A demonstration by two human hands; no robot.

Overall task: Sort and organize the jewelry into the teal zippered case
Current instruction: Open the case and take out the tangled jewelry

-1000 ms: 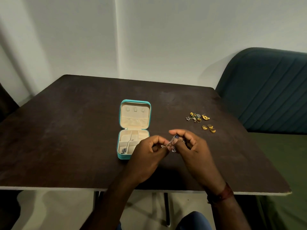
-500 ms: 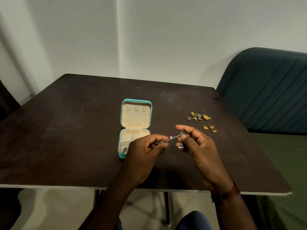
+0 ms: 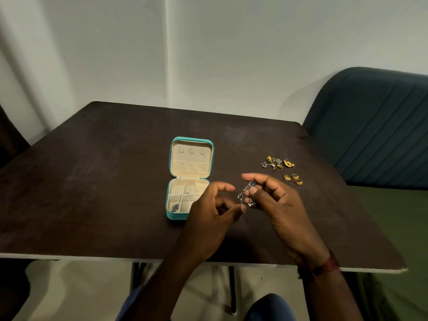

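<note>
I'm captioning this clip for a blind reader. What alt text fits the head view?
A right hand pinches a dangling silver piece over a dark table, the left hand empty beside it. Left of them lies an open teal case holding a pendant; right of them, loose gold rings and trinkets.
</note>
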